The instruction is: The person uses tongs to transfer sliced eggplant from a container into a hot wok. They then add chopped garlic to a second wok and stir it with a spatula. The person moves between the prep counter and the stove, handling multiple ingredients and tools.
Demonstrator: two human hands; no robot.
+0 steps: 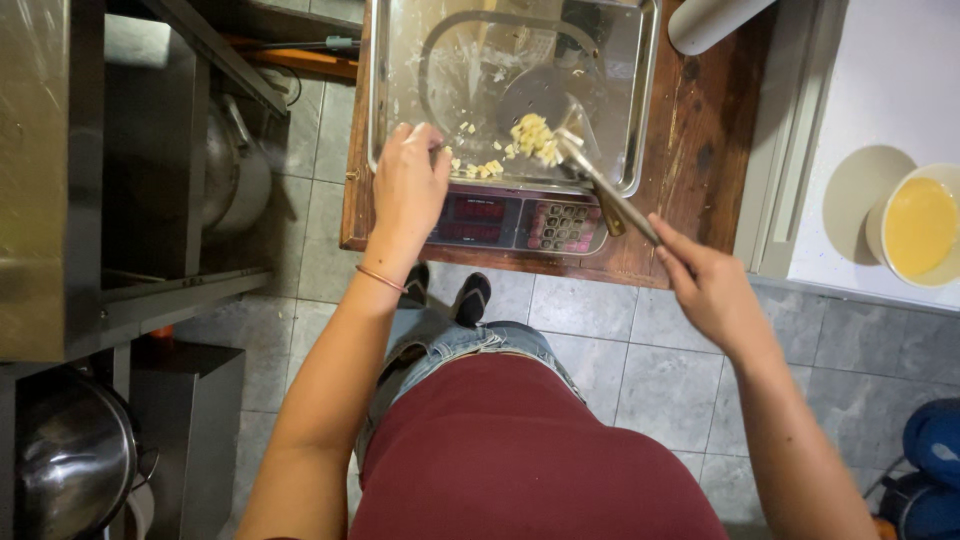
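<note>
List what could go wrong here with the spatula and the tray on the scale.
1. The spatula in the right hand carries a heap of pale chopped bits; tilted, they might slide off.
2. The metal tray overhangs the scale; the left hand on its near rim may tip it or skew the reading.
3. The scale sits near the wooden table's edge, so a nudge might send it floorward.
</note>
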